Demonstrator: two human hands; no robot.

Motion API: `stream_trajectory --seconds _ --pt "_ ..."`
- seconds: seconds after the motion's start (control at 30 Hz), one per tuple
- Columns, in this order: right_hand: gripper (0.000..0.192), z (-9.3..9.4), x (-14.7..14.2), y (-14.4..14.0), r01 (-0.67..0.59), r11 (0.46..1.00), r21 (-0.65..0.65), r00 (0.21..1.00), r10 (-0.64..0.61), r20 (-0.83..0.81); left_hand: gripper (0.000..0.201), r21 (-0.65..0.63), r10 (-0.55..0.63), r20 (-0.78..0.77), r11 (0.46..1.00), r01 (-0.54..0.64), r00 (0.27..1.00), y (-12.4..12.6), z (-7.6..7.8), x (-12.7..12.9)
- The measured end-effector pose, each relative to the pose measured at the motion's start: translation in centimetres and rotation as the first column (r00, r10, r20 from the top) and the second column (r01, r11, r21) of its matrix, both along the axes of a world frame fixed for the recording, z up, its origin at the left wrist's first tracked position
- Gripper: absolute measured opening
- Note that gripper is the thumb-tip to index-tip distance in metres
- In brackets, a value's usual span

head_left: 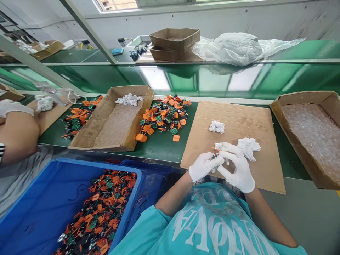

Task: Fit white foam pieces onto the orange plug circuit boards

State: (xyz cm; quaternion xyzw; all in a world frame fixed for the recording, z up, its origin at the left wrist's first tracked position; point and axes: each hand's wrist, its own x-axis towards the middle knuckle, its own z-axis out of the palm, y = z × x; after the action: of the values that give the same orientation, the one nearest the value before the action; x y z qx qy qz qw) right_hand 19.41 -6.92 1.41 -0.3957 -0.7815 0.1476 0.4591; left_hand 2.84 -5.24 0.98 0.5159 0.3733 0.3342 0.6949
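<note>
Right now we have both gloved hands together just above the near edge of the flat cardboard sheet [239,120], pinching a small orange-and-green circuit part [215,152] between them. Our left hand [203,166] closes on it from below and our right hand [237,166] curls over it from the right, fingers narrow around the piece. What little shows of the part sticks up and away from us, toward the conveyor (most of it is hidden by the gloves, so we cannot tell its long axis for sure). Just beside our right hand lies a crumpled white wad [249,147], and a smaller white clump [217,126] sits farther up the sheet. To the left, a loose heap of orange-tagged circuit parts [163,115] rests on the green table beside an open cardboard tray [111,124]. A blue bin [39,205] of more parts stands at our lower left, by a co-worker's arm [18,136].
</note>
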Motion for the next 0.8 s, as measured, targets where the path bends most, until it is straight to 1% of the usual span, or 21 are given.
stream_trajectory --seconds 0.07,0.13,0.2,0.27,0.33,0.37,0.47,0.5,0.53,0.6,0.67,0.73,0.8 --pt "0.045 -0.4 0.1 0.1 -0.043 0.998 -0.056 0.999 0.043 0.001 0.069 -0.065 -0.021 0.034 0.998 0.023 0.999 0.0 -0.3 0.3" --pt "0.04 -0.8 0.1 0.3 -0.043 0.996 -0.079 0.999 0.043 0.007 0.075 -0.111 -0.058 0.075 0.992 0.067 0.995 0.1 -0.9 0.6" --pt "0.034 -1.1 0.1 0.4 -0.006 0.999 -0.048 1.0 0.007 0.021 0.078 -0.147 -0.064 0.121 0.986 0.081 0.991 0.1 -1.5 0.8" --pt "0.032 -1.0 0.0 0.5 0.025 1.0 0.012 0.999 -0.026 0.048 0.076 -0.165 -0.05 0.144 0.984 0.074 0.988 0.2 -2.0 0.8" --pt "0.032 -0.6 -0.1 0.4 0.015 0.999 0.052 0.998 -0.018 0.062 0.072 -0.175 -0.037 0.137 0.983 0.061 0.99 0.3 -2.1 0.7" --pt "0.034 -0.3 -0.1 0.3 0.001 0.999 0.033 0.998 -0.003 0.063 0.072 -0.181 -0.038 0.129 0.982 0.061 0.991 0.4 -2.0 0.6" --pt "0.042 0.3 -0.1 0.3 -0.034 0.996 -0.081 0.996 0.04 0.079 0.075 -0.161 -0.07 0.088 0.983 0.084 0.994 0.5 -1.8 0.2" --pt "0.041 0.3 0.0 0.4 -0.044 0.996 -0.081 0.994 0.052 0.099 0.076 -0.144 -0.076 0.068 0.986 0.085 0.995 0.5 -1.7 0.1" --pt "0.04 0.3 0.1 0.5 -0.049 0.998 -0.048 0.991 0.055 0.126 0.076 -0.122 -0.076 0.048 0.989 0.081 0.996 0.5 -1.7 0.1" --pt "0.035 0.1 0.2 0.7 -0.062 0.996 0.068 0.98 0.048 0.191 0.078 -0.076 -0.088 0.028 0.993 0.09 0.996 0.5 -1.6 -0.1" --pt "0.035 0.2 0.3 0.8 -0.071 0.986 0.149 0.965 0.031 0.259 0.079 -0.027 -0.141 0.021 0.99 0.141 0.99 0.5 -1.3 -0.3" --pt "0.035 0.9 0.2 0.9 -0.097 0.978 0.186 0.941 0.029 0.336 0.078 0.007 -0.181 -0.013 0.983 0.181 0.983 0.8 -1.0 -0.5" --pt "0.033 2.0 0.0 1.4 -0.14 0.971 0.192 0.903 0.046 0.427 0.074 -0.004 -0.157 -0.049 0.988 0.157 0.986 1.2 -0.7 -0.8"
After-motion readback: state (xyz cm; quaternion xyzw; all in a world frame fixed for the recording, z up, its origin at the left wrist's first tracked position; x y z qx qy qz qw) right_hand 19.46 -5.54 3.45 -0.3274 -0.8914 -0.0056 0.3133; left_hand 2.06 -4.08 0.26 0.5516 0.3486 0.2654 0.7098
